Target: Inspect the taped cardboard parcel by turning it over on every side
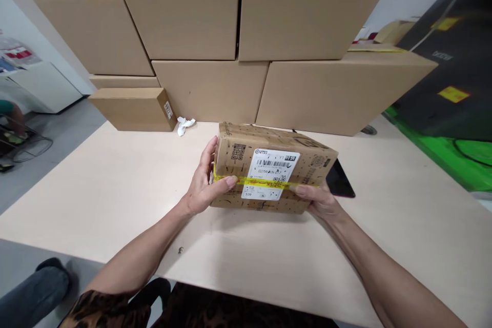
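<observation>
A brown cardboard box [232, 166] with a white shipping label and a strip of yellow tape is held tilted over the pale table [126, 189]. My left hand [205, 182] grips its left end, thumb on the front face by the tape and fingers round the side. At the right end, my right hand [319, 197] has its thumb across the front, while its other fingers are mostly hidden behind the box. A dark flat device like a tablet [341, 180] lies on the table, partly covered by the box.
Large cardboard boxes [215, 89] are stacked along the table's back. A smaller flat box [134, 108] and crumpled white paper [185, 125] sit at the back left. To the right stands a dark panel [453, 72] with yellow stickers. A person's leg [34, 294] shows at lower left.
</observation>
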Demonstrator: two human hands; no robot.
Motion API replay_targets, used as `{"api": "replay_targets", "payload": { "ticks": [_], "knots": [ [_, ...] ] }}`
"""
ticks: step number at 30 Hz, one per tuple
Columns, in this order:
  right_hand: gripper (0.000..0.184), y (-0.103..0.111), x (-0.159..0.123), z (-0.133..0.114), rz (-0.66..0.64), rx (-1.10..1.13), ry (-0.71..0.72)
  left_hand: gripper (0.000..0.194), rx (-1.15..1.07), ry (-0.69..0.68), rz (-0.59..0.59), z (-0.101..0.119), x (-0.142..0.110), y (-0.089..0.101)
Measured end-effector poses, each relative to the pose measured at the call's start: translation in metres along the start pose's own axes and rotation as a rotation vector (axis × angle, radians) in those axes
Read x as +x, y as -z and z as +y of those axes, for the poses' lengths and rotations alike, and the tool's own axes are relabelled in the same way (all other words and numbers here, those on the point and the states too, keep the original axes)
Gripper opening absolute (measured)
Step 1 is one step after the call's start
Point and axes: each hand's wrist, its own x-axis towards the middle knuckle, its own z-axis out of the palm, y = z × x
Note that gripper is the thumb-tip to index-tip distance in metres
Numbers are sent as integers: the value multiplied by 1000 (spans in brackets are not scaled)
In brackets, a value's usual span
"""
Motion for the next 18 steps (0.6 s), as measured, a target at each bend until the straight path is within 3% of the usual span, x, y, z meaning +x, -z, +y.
{"api": "replay_targets", "payload": {
  "ticks": [5,8,14,18],
  "knots": [
    [88,13,2,7,24,-38,6,125,-34,-8,-75,8,-3,-3],
    [79,19,2,10,-34,-56,4,132,-85,-14,-81,9,-2,-1],
    [75,14,-1,6,-211,-116,-6,126,-107,-75,6,1,1,6],
    [91,11,0,-3,-181,-165,39,117,-48,-153,-37,-1,4,10]
  ]
}}
